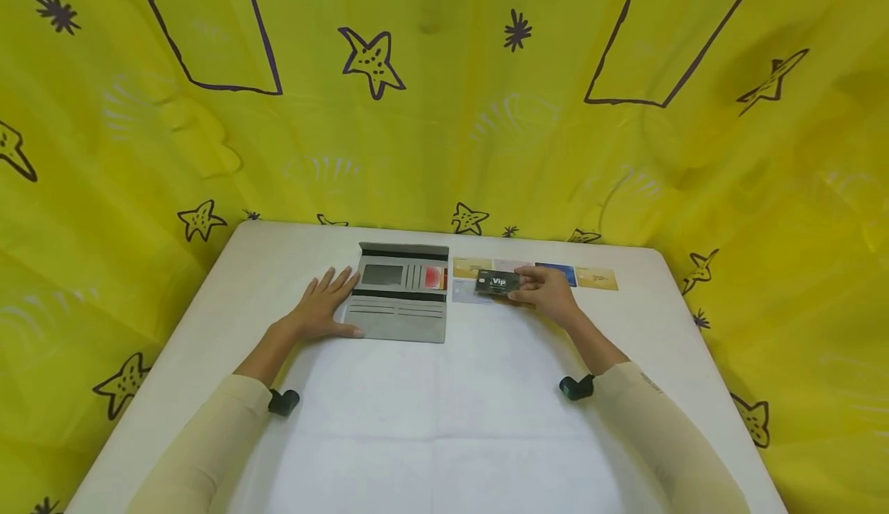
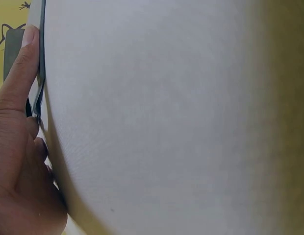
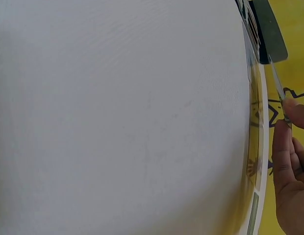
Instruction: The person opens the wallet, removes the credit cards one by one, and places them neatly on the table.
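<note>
Grey wallet (image 1: 403, 292) is held flat under the left hand (image 1: 321, 307), fingers straight; one red card (image 1: 434, 277) is slotted. A black card (image 1: 498, 282) is pinched by the right hand (image 1: 549, 292) above the table (image 1: 444, 421); four cards (image 1: 596, 278) remain.

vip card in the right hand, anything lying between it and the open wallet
Nothing visible does. The VIP card in the right hand hangs just right of the wallet, over the row of cards; only bare table lies between.
</note>
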The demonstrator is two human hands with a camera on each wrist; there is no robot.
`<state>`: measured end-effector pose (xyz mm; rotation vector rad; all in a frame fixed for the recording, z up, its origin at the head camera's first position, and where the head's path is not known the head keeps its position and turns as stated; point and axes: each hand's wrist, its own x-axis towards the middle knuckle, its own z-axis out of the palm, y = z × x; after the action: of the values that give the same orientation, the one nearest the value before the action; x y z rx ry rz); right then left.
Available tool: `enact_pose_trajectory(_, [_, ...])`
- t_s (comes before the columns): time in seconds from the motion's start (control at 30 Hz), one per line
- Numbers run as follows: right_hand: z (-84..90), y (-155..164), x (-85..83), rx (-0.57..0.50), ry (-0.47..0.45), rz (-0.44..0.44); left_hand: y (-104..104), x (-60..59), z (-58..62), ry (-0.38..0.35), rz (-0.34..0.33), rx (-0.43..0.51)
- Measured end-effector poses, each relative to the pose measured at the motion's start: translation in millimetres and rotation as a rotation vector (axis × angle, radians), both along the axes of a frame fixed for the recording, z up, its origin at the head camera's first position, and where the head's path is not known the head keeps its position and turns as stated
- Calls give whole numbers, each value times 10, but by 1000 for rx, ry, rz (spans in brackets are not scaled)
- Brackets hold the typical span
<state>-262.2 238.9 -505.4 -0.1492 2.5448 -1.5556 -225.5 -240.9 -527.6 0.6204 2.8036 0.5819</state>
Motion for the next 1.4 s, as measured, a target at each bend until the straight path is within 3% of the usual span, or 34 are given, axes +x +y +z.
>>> enact_pose_trajectory(0.47, [-33,183,48,0,13,-34,9,39,58,20,-3,26])
enact_pose_trajectory(1.4, [-83,588,245,114,80,-96,-7,8,5,14,0,5])
